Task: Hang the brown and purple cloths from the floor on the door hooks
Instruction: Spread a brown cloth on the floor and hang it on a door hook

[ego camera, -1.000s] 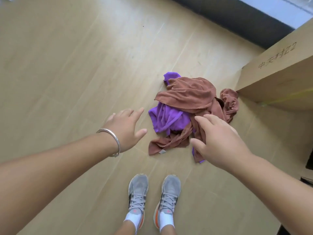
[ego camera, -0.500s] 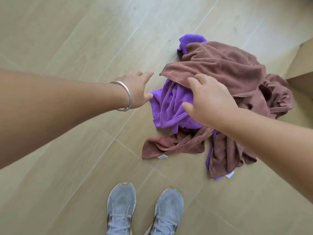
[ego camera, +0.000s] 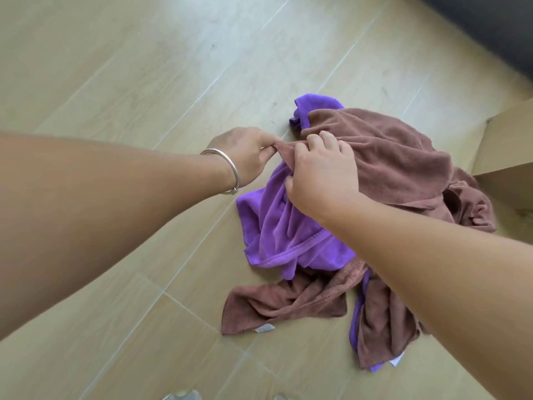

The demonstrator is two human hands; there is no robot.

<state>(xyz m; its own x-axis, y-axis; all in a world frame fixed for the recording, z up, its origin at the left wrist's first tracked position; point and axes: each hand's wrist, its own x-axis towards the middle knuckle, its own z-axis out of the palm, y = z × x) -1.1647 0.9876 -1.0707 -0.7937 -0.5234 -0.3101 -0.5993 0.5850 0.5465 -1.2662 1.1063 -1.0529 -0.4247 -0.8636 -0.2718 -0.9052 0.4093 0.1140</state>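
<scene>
A heap of brown and purple cloths lies on the wooden floor. The top brown cloth (ego camera: 389, 157) drapes over a purple cloth (ego camera: 282, 226). My left hand (ego camera: 248, 154), with a silver bangle on the wrist, pinches the left corner of the top brown cloth. My right hand (ego camera: 323, 174) grips the same brown edge just beside it. Another brown cloth (ego camera: 282, 307) with a white tag lies at the near side of the heap. No door or hooks are in view.
A cardboard box (ego camera: 507, 145) stands at the right, touching the heap. A dark strip (ego camera: 490, 30) runs along the top right corner. The tips of my grey shoes (ego camera: 181, 395) show at the bottom edge. Light wooden floor (ego camera: 115, 82) spreads to the left.
Both hands reached down to the heap and took hold of the edge of the top brown cloth; before they hovered open above it. The view has moved closer.
</scene>
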